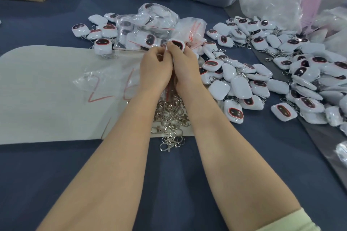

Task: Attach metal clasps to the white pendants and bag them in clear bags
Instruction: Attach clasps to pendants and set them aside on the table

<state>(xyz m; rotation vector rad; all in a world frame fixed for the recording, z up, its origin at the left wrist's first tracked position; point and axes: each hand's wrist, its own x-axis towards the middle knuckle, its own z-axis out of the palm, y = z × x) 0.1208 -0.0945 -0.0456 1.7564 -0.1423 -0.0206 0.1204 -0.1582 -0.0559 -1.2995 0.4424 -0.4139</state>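
My right hand (185,69) grips one white pendant (177,44) over the table (56,174), my left hand (155,67) pinching its edge; a few filled bags (148,24) lie beyond, but heaps of unbagged pendants (242,84) and loose clasps (169,116) wait.

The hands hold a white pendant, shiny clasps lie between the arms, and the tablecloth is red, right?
No. The head view shows the tablecloth is dark blue, not red. The rest is right: the left hand and right hand hold a white pendant, and shiny clasps lie between the arms.

Left hand (154,70), right hand (185,67); both curled
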